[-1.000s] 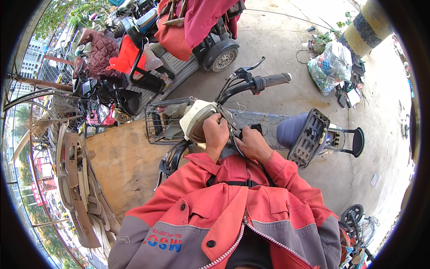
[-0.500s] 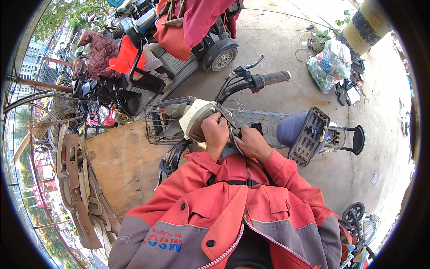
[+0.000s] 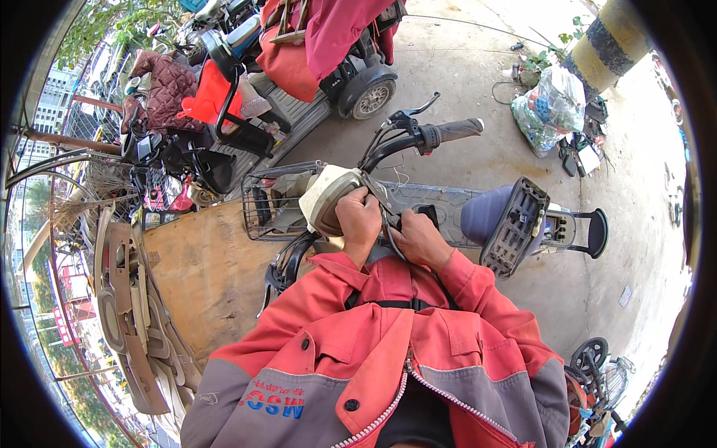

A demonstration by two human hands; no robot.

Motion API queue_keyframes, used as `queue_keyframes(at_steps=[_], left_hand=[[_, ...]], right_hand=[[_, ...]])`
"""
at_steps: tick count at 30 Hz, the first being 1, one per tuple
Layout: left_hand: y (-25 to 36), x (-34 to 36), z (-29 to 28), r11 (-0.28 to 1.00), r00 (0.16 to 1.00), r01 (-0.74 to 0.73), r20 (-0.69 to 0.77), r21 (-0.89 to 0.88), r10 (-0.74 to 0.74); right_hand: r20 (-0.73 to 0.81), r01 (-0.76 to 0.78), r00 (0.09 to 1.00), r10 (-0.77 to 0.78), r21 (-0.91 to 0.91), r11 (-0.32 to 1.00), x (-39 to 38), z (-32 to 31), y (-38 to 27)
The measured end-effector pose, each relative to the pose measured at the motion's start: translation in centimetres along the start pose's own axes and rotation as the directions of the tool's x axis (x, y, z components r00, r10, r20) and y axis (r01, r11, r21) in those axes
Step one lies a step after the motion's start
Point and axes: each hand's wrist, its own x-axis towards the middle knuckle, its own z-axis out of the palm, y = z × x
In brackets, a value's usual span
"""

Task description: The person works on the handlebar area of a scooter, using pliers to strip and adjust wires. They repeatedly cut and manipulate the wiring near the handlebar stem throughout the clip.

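Observation:
My left hand grips the near edge of the cream-and-brown plastic housing at the centre of an electric scooter's handlebar. My right hand is closed just to its right, beside black cables; what its fingers hold is hidden. A wire basket is left of the housing. The grey footboard runs right, toward a blue-grey seat with a dark plastic underside facing up.
A loaded three-wheeler stands behind. At left are a plywood board and stacked plastic panels. A striped pillar, a bag of rubbish and loose parts are at back right; bicycle parts lie lower right.

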Motion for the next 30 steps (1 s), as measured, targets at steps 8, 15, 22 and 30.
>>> queue_keyframes(at_steps=[8,15,22,30], left_hand=[[-0.68,0.02,0.29,0.998,0.999,0.050,0.007,-0.035,-0.049],[-0.83,-0.02,0.36,0.999,0.999,0.042,-0.001,-0.003,-0.042],[-0.51,-0.01,0.25,1.000,1.000,0.026,-0.005,0.012,-0.025],[-0.10,-0.04,0.14,1.000,1.000,0.024,0.002,0.000,-0.024]], right_hand=[[-0.018,-0.010,1.000,0.009,-0.042,0.999,0.18,0.19,0.25],[0.020,-0.056,0.998,0.057,-0.062,0.997,0.33,-0.31,-0.18],[0.031,-0.044,0.998,0.046,-0.051,0.998,0.27,-0.68,-0.36],[0.013,-0.021,1.000,0.022,-0.055,0.998,0.19,-0.70,-0.19]])
